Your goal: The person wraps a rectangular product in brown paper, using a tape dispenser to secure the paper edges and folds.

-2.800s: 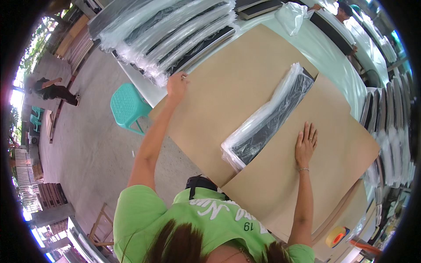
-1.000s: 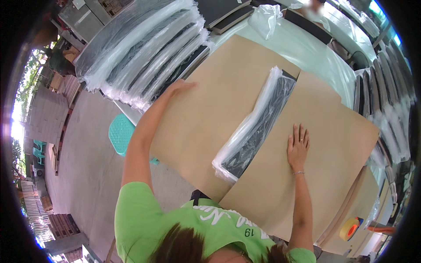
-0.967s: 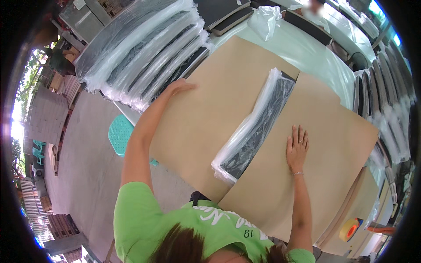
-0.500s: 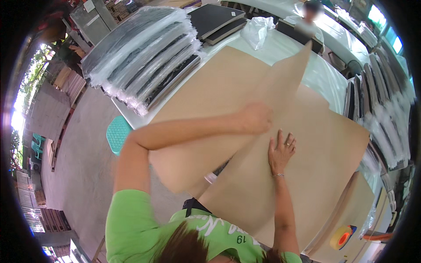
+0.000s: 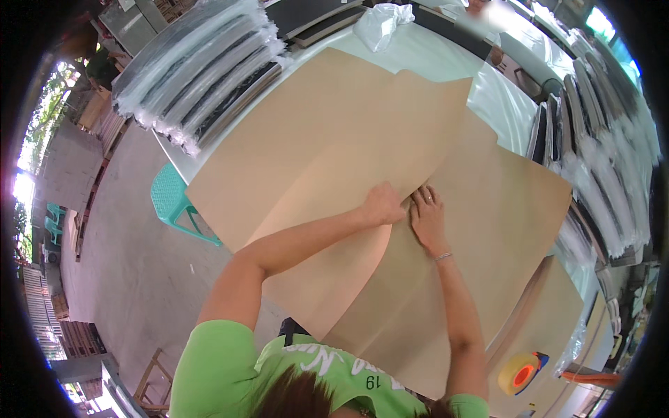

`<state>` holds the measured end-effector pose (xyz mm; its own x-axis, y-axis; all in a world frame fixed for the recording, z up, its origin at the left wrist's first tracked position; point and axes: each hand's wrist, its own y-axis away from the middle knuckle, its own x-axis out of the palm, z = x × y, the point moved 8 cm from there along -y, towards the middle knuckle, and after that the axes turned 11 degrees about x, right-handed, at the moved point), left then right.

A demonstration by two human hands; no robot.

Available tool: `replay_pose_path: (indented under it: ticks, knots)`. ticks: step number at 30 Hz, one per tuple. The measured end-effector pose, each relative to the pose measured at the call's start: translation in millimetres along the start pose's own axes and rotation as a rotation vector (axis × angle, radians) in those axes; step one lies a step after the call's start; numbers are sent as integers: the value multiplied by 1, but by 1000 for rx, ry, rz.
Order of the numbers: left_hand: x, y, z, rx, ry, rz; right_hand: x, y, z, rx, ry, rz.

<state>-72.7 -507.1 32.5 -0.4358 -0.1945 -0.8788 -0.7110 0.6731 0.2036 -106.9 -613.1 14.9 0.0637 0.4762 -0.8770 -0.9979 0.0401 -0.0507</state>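
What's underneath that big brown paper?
A pale, glossy table shows past the far edge of the brown paper. Anything else beneath it, including by the left hand and right hand, is covered.

Smooth matt paper sheet, glossy plastic-wrapped stack, plastic stool, matt concrete floor

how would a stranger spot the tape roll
Start at the large brown paper under the right hand. Beside its lower right edge lies the tape roll, round and yellow. Its orange core and blue edge stand out from the surrounding brown.
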Motion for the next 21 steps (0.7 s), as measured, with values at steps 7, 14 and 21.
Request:
replay_pose_path:
  ticks: [7,14,21]
  knots:
    - [14,-35,2,54,67,-141,-12,9,4,-116,233,33]
    - [4,-12,-3,-8,438,-185,-9,9,4,-83,237,51]
    - [10,-12,-10,-51,484,-310,-12,5,-3,-54,209,65]
